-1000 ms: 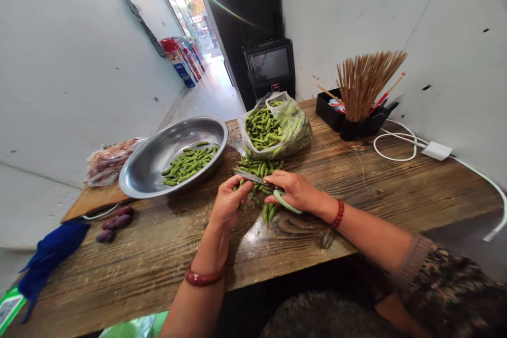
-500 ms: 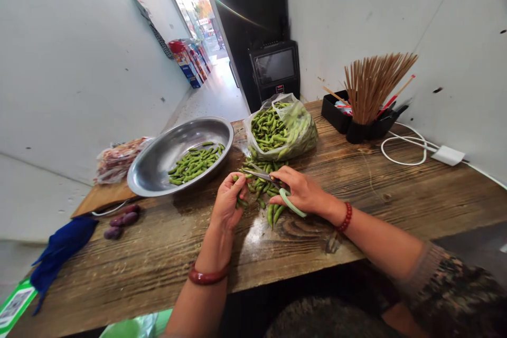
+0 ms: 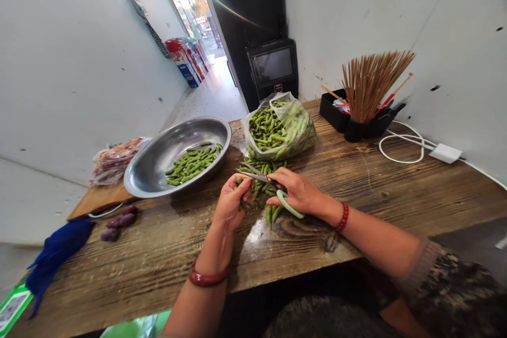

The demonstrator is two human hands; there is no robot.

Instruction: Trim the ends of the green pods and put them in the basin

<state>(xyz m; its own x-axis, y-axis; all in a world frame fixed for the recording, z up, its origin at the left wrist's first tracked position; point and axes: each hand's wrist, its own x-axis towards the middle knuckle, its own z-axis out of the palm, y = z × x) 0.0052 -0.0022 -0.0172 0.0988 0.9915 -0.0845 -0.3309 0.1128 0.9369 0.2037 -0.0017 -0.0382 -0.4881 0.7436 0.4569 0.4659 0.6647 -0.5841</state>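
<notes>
My left hand point(image 3: 231, 200) is closed around a few green edamame pods point(image 3: 244, 204), partly hidden by the fingers. In my right hand point(image 3: 295, 191) is a pair of scissors point(image 3: 290, 204) with pale green handles, its blades parted and pointing left at the fingertips of my left hand. Loose pods point(image 3: 273, 214) lie on the table under and beside the scissors. Behind them stands a clear plastic bag point(image 3: 303, 134) full of pods. To the left, a wide steel basin point(image 3: 152, 161) holds more pods on its right side.
A black holder point(image 3: 356, 131) with many wooden skewers point(image 3: 370, 87) stands at the back right, near a white cable point(image 3: 400, 161). At left are a bagged pinkish food point(image 3: 114, 161), several purple-red oval items point(image 3: 119, 221) and a blue cloth point(image 3: 59, 251). The wooden table's point(image 3: 301, 274) front edge is close.
The scissor blades seem parted a little wider at my left fingertips. Both hands stay nearly in place; the whole view has shifted slightly.
</notes>
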